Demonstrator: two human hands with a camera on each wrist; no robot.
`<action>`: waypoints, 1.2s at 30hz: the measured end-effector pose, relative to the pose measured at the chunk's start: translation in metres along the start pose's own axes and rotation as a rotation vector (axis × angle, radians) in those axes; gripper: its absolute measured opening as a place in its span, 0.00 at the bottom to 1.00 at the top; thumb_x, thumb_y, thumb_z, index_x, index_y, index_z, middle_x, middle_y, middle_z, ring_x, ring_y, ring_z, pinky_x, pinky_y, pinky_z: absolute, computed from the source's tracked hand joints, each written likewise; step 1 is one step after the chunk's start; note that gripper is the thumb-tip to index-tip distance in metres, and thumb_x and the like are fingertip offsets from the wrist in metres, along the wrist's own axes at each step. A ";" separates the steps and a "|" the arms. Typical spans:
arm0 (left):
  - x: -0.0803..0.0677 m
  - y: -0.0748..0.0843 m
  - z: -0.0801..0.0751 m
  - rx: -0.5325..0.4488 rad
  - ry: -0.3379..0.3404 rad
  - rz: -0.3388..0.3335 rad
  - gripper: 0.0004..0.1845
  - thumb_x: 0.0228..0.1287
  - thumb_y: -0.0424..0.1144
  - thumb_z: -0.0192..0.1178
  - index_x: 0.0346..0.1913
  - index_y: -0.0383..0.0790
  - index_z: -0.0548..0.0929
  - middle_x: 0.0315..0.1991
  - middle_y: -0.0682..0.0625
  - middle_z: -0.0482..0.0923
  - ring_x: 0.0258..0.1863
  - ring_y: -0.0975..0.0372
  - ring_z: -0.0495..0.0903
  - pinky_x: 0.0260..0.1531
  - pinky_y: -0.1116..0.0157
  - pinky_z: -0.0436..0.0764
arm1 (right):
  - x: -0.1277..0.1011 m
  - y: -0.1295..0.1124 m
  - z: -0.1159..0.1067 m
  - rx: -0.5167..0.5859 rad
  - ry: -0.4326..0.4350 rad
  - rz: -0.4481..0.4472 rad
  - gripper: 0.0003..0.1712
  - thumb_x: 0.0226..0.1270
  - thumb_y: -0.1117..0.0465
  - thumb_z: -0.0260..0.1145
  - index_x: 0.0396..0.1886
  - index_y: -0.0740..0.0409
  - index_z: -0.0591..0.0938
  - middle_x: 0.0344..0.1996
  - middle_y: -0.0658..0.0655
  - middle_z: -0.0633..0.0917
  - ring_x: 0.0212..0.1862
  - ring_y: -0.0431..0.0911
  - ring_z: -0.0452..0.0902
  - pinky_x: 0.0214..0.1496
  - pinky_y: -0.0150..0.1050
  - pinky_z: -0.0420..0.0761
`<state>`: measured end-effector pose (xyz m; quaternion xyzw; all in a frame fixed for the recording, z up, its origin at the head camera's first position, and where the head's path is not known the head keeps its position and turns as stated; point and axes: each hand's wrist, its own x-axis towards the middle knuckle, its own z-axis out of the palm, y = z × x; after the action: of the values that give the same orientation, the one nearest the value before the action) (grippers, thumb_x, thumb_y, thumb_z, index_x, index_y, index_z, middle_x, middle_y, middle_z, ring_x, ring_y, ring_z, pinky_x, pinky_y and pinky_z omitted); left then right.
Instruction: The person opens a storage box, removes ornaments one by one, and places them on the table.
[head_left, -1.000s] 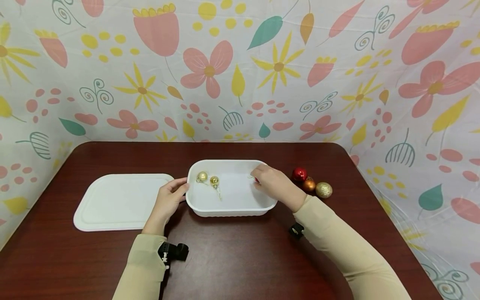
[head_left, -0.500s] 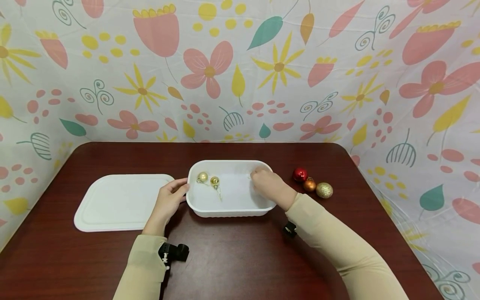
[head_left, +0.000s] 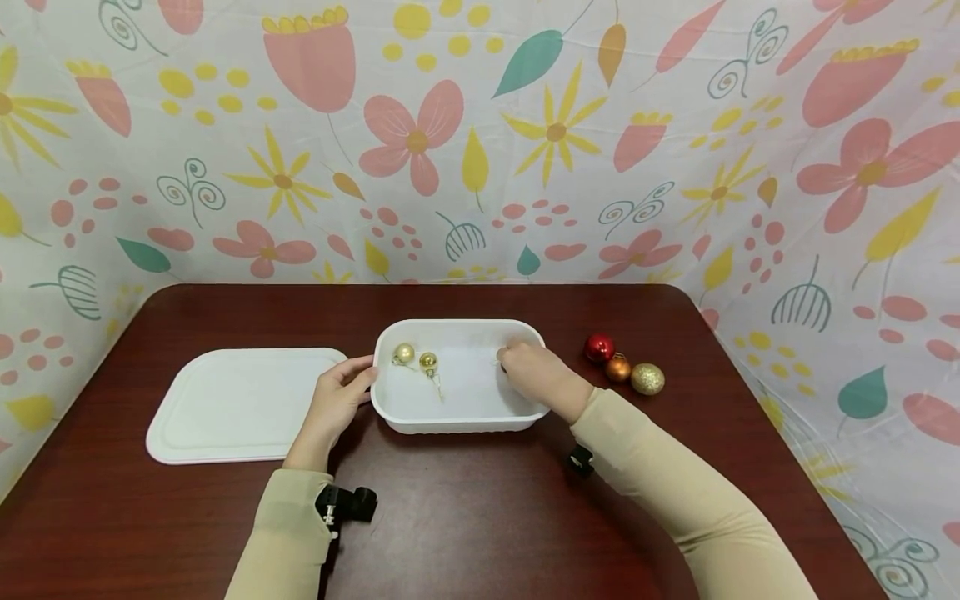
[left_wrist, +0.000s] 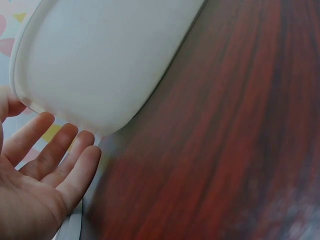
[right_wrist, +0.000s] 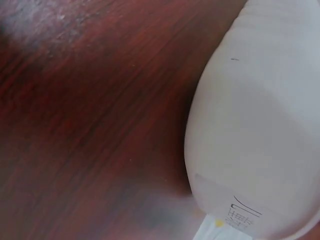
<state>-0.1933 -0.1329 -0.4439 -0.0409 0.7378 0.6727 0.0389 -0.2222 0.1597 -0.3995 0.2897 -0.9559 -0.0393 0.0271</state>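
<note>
A white plastic container (head_left: 457,423) stands open on the table, two small gold baubles (head_left: 404,353) with hanging loops lying at its left end. My left hand (head_left: 339,398) rests against that end, nearly straight fingertips at the wall just under the rim; the left wrist view shows its fingers (left_wrist: 80,172) spread. Inside the right end, my right hand (head_left: 542,373) reaches down with curled fingers, and a wire loop pokes out by the fingertips. The small red bauble seen in them earlier is now hidden beneath the hand. The right wrist view shows only the container's outer wall (right_wrist: 250,125) and the tabletop.
Left of the container lies a flat white lid (head_left: 240,408). To its right sit a larger red bauble (head_left: 599,347), a copper bauble (head_left: 618,367) and a glittery gold bauble (head_left: 647,379). A flower-patterned cloth (head_left: 420,217) hangs behind the dark wooden table (head_left: 457,525).
My right hand has shifted slightly left and deeper into the container, covering the red bauble that showed under its fingers. The left hand and the gold baubles have not moved.
</note>
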 end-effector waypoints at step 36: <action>-0.001 0.000 0.000 0.010 -0.004 0.002 0.20 0.69 0.37 0.53 0.59 0.31 0.75 0.58 0.34 0.74 0.48 0.56 0.80 0.40 0.73 0.83 | -0.046 0.008 -0.016 0.468 0.274 0.114 0.24 0.56 0.66 0.67 0.54 0.61 0.78 0.45 0.59 0.81 0.42 0.49 0.76 0.46 0.43 0.83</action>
<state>-0.1927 -0.1331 -0.4442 -0.0386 0.7411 0.6691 0.0398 -0.1876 0.1912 -0.3845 0.2363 -0.9413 0.2236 0.0906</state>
